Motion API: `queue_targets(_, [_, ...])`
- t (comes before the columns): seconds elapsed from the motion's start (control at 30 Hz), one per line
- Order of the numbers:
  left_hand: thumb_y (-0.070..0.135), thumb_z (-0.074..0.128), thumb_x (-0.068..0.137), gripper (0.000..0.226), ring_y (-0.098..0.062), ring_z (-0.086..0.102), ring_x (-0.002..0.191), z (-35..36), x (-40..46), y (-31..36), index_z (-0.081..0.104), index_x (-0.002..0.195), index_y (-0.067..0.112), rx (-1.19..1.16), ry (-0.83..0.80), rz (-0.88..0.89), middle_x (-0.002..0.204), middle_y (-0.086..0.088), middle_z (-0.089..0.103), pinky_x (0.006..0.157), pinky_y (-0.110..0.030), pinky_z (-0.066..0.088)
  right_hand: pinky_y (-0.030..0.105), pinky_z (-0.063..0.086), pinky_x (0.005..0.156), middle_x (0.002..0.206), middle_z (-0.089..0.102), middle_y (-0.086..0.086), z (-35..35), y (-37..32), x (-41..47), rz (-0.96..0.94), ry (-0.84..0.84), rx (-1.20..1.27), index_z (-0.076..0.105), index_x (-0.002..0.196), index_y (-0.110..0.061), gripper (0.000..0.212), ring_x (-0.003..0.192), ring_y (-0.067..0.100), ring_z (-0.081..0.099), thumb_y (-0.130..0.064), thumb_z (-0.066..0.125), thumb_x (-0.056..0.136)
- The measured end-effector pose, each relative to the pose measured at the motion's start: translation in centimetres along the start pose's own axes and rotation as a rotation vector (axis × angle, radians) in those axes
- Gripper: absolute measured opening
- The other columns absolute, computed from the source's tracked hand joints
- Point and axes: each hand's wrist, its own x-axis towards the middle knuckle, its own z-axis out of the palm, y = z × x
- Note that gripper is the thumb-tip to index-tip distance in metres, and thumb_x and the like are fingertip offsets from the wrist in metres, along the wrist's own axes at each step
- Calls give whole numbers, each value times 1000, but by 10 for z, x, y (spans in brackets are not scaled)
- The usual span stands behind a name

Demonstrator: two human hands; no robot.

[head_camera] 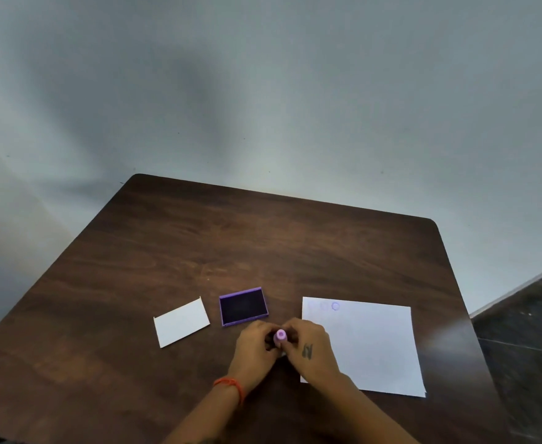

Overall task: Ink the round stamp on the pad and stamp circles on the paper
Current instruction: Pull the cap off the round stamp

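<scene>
A small lilac round stamp (280,335) is held between both hands just in front of the ink pad, its round face turned up toward me. My left hand (254,346) grips it from the left and my right hand (308,346) from the right. The open purple ink pad (243,306) lies flat on the table just beyond the hands. To the right lies a white sheet of paper (369,344), with faint purple circles (335,306) near its far left corner. The lower part of the stamp is hidden by my fingers.
A small white card (181,322) lies left of the ink pad on the dark wooden table (199,251). The table's far edge meets a pale wall. Dark floor (526,331) shows past the right edge.
</scene>
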Motion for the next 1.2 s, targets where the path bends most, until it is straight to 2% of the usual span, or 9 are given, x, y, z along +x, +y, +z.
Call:
queue_targets(0.17, [14, 68, 79, 20, -10, 59, 91, 3, 4, 0, 66, 99, 18, -8, 30, -30, 102, -3, 66, 84, -22, 49, -1, 41, 58, 80, 71, -2, 1, 5, 3, -17, -31, 4, 65, 81, -20, 22, 60, -5, 53, -42, 61, 85])
queue_targets(0.27, [18, 70, 78, 20, -8, 60, 89, -1, 4, 2, 66, 97, 20, -72, 23, -25, 100, 0, 66, 83, -24, 51, 2, 44, 59, 72, 66, -9, -5, 6, 5, -7, -7, 128, 67, 81, -21, 11, 63, -3, 60, -32, 67, 82])
queue_targets(0.37, [17, 72, 76, 22, -8, 61, 88, -6, 4, 6, 65, 95, 25, -144, 29, -12, 97, 3, 66, 82, -25, 54, 8, 49, 62, 76, 68, -7, -12, 6, 6, 82, 32, 270, 67, 82, -23, 4, 73, 5, 66, -24, 70, 80])
queue_targets(0.57, [16, 73, 75, 22, -7, 65, 83, -12, 4, 14, 63, 93, 23, -162, 52, -15, 90, 3, 69, 77, -19, 55, 7, 51, 55, 81, 71, -2, -19, 2, 4, 270, -27, 540, 67, 83, -22, 14, 73, 9, 70, -28, 76, 74])
queue_targets(0.7, [18, 72, 76, 19, -5, 63, 81, -14, 5, 17, 63, 91, 22, -100, 38, 35, 89, 4, 68, 74, -15, 52, 8, 50, 52, 75, 70, -5, -18, 1, 2, 233, 28, 527, 67, 74, -25, 8, 64, 5, 69, -25, 75, 75])
queue_targets(0.8, [18, 73, 75, 20, -6, 64, 82, -16, 6, 18, 64, 93, 21, -79, 39, 46, 90, 2, 70, 77, -18, 53, 7, 51, 57, 80, 71, -2, -21, 2, 3, 197, 17, 481, 69, 80, -26, 8, 74, 8, 68, -21, 74, 76])
queue_targets(0.9, [19, 74, 74, 21, -5, 63, 82, -18, 6, 19, 64, 92, 22, -59, 50, 60, 90, 3, 69, 74, -14, 51, 5, 49, 57, 80, 71, -5, -25, -1, 4, 180, -4, 484, 68, 82, -27, 11, 78, 10, 68, -22, 75, 76])
queue_targets(1.07, [22, 73, 75, 19, 0, 62, 81, -20, 7, 21, 64, 92, 23, -47, 55, 85, 89, 6, 69, 68, -5, 48, 11, 53, 54, 77, 71, 2, -25, -3, 3, 265, 17, 493, 65, 79, -22, 14, 62, 9, 70, -34, 71, 78])
queue_targets(1.2, [20, 73, 75, 21, -4, 62, 82, -19, 5, 20, 64, 94, 22, -16, 57, 74, 92, 3, 69, 74, -14, 51, 8, 52, 56, 83, 71, 5, -25, -1, 4, 244, -1, 483, 68, 84, -18, 13, 72, 10, 69, -24, 75, 75])
